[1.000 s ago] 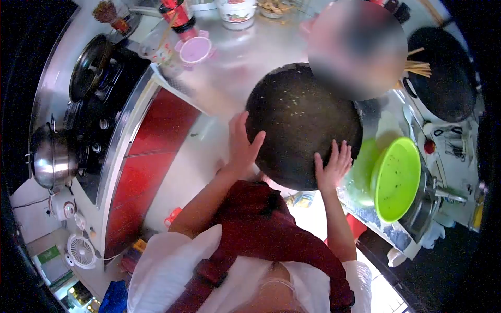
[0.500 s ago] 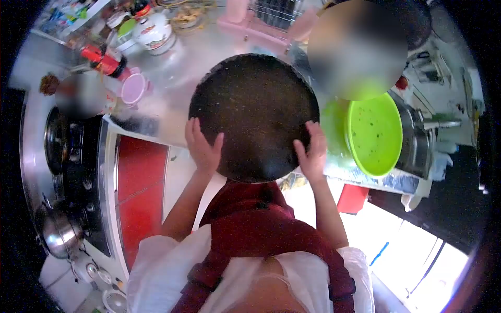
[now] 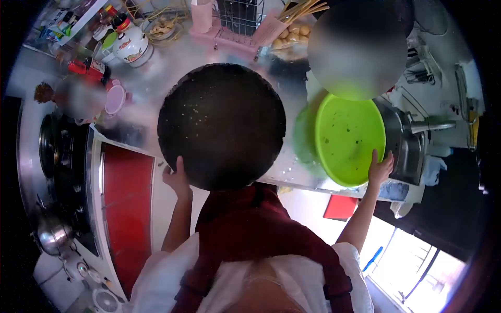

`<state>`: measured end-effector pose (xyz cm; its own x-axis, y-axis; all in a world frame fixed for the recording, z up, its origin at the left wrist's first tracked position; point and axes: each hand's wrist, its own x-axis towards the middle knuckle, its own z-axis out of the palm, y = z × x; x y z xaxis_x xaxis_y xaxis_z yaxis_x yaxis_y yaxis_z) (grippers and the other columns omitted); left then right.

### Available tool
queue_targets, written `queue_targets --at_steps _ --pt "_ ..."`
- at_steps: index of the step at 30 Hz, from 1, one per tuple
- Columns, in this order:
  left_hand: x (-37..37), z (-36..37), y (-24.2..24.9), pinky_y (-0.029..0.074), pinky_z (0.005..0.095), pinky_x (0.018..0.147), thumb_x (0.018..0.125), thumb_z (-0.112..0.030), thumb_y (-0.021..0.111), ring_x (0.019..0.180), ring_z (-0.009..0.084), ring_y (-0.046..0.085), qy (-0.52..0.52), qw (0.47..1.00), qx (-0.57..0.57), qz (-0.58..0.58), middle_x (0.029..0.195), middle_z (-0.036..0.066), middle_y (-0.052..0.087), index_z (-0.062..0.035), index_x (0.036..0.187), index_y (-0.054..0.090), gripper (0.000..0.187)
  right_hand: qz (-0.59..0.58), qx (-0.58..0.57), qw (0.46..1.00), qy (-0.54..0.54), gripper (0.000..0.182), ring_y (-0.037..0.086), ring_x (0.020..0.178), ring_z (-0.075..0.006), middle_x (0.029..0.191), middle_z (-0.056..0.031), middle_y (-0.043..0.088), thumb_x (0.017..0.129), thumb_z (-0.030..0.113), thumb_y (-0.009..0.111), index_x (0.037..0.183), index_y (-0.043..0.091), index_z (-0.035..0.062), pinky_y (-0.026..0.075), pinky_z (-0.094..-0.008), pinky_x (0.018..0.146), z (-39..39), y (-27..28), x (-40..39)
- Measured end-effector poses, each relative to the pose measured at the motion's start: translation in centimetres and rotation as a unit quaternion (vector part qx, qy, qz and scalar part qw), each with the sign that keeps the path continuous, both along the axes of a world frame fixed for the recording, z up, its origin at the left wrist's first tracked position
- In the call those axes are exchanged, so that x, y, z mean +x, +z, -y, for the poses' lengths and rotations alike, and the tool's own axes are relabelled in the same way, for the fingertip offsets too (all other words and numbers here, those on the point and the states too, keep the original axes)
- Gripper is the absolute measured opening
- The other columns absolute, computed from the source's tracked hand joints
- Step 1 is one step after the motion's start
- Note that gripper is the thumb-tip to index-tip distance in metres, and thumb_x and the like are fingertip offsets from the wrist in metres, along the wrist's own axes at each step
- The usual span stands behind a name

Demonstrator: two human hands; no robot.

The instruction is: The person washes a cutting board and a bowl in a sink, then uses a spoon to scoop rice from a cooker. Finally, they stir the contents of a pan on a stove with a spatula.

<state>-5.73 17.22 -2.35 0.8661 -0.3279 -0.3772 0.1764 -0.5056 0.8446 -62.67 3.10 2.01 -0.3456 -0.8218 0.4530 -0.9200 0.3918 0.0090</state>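
A dark round chopping board (image 3: 224, 128) lies on the counter in front of me, dotted with small pale bits. My left hand (image 3: 179, 180) is at its lower left edge, the thumb stretched up over the rim and the fingers loosely bent beside it. To the right stands a bright green basin (image 3: 339, 122) with small dark scraps inside. My right hand (image 3: 381, 168) is at the basin's lower right rim, thumb over the inner side and fingers spread outside it. The basin's far edge is partly behind a blurred patch.
At the far left are a lidded white enamel pot (image 3: 130, 46) and a purple-lidded container (image 3: 115, 99). A pink rack (image 3: 229, 39) stands at the back. The sink (image 3: 412, 151) adjoins the basin. A stove (image 3: 70, 151) with a steel pot (image 3: 52, 232) is at left.
My right hand has left the board's right side and moved right to the basin's rim. The left hand has slid down along the board's edge. The view has shifted.
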Motion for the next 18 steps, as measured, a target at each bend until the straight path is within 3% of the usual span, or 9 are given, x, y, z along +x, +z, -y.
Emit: queue_targets --at_steps 1,2,3,4,6,7,11,14,18 --pt "-0.8 -1.0 -1.9 0.044 0.0349 0.086 0.082 -0.037 0.068 0.1 0.0261 0.054 0.016 0.996 -0.061 -0.066 0.113 0.02 0.053 0.0142 0.122 0.041 0.07 0.002 0.002 1.0 0.008 0.066 0.046 0.119 -0.0358 0.129 -0.0202 0.047 0.085 0.045 0.059 0.132 0.04 0.0038 0.038 -0.0466 0.098 0.2 -0.7 -1.6" --pt "-1.2 -1.9 -3.8 0.047 0.0336 0.081 0.084 -0.037 0.067 0.091 0.0241 0.058 0.03 0.983 -0.125 -0.13 0.104 0.017 0.059 0.0149 0.119 0.043 0.067 0.17 0.035 0.985 0.011 0.065 0.048 0.117 -0.0337 0.129 -0.0198 0.048 0.086 0.042 0.058 0.134 0.039 0.0032 0.038 -0.0446 0.096 0.7 -1.4 -3.1" --pt "-1.4 -2.1 -3.7 0.047 0.0336 0.081 0.084 -0.037 0.067 0.091 0.0241 0.058 0.037 0.983 -0.126 -0.127 0.104 0.017 0.059 0.0149 0.119 0.043 0.067 0.332 0.069 0.941 0.013 0.064 0.05 0.115 -0.0316 0.128 -0.0194 0.049 0.087 0.039 0.058 0.135 0.038 0.0026 0.039 -0.0426 0.095 1.1 -1.8 -4.1" --pt "-1.8 -2.5 -3.8 0.048 0.033 0.08 0.085 -0.042 0.063 0.091 0.0232 0.059 0.008 0.974 -0.152 -0.169 0.105 0.017 0.059 0.0136 0.119 0.045 0.067 0.332 0.072 0.94 0.02 0.064 0.05 0.115 -0.0316 0.128 -0.0194 0.049 0.087 0.039 0.058 0.135 0.038 0.0026 0.039 -0.0426 0.095 1.3 -2.1 -5.0" --pt "-3.3 -2.3 -2.8 0.05 0.0327 0.081 0.088 -0.048 0.056 0.095 0.0234 0.06 0.008 0.947 -0.216 -0.236 0.11 0.016 0.059 0.0102 0.119 0.048 0.066 0.529 0.062 0.846 0.037 0.057 0.054 0.107 -0.0271 0.125 -0.0175 0.051 0.087 0.03 0.057 0.134 0.04 0.0011 0.045 -0.0385 0.086 1.4 -2.7 -6.2" --pt "-3.3 -2.2 -2.8 0.05 0.0332 0.083 0.088 -0.047 0.056 0.097 0.0241 0.06 0.012 0.945 -0.209 -0.25 0.111 0.016 0.058 0.0098 0.12 0.048 0.065 0.583 0.032 0.809 0.063 0.046 0.059 0.095 -0.0223 0.117 -0.0126 0.056 0.087 0.018 0.056 0.129 0.047 0.0014 0.049 -0.0336 0.073 1.6 -3.2 -6.3" --pt "-2.9 -2.1 -2.9 0.051 0.034 0.086 0.089 -0.041 0.058 0.1 0.0245 0.059 0.027 0.947 -0.196 -0.254 0.115 0.015 0.057 0.0086 0.123 0.045 0.061 0.715 -0.049 0.692 0.089 0.021 0.061 0.079 -0.0157 0.094 -0.0067 0.062 0.089 0.007 0.051 0.109 0.055 0.0008 0.049 -0.0278 0.064 2.6 -3.5 -5.5" --pt "-2.5 -2.5 -2.8 0.043 0.0395 0.098 0.087 -0.042 0.06 0.118 0.0288 0.049 -0.013 0.944 -0.172 -0.281 0.133 0.016 0.045 0.0038 0.134 0.034 0.07 0.697 -0.021 0.715 0.054 0.034 0.06 0.083 -0.0164 0.103 -0.0075 0.061 0.087 0.003 0.052 0.121 0.052 0.0005 0.049 -0.0272 0.066 4.1 -2.5 -4.6" --pt "-4.0 -3.8 -3.1 0.05 0.0371 0.088 0.087 -0.03 0.064 0.102 0.0266 0.058 0.029 0.945 -0.172 -0.278 0.118 0.015 0.056 0.0074 0.125 0.043 0.057 0.63 -0.029 0.769 0.106 0.031 0.06 0.084 -0.0183 0.103 -0.0087 0.061 0.088 0.006 0.054 0.119 0.053 0.0001 0.049 -0.0294 0.068 5.6 -4.2 -5.5"
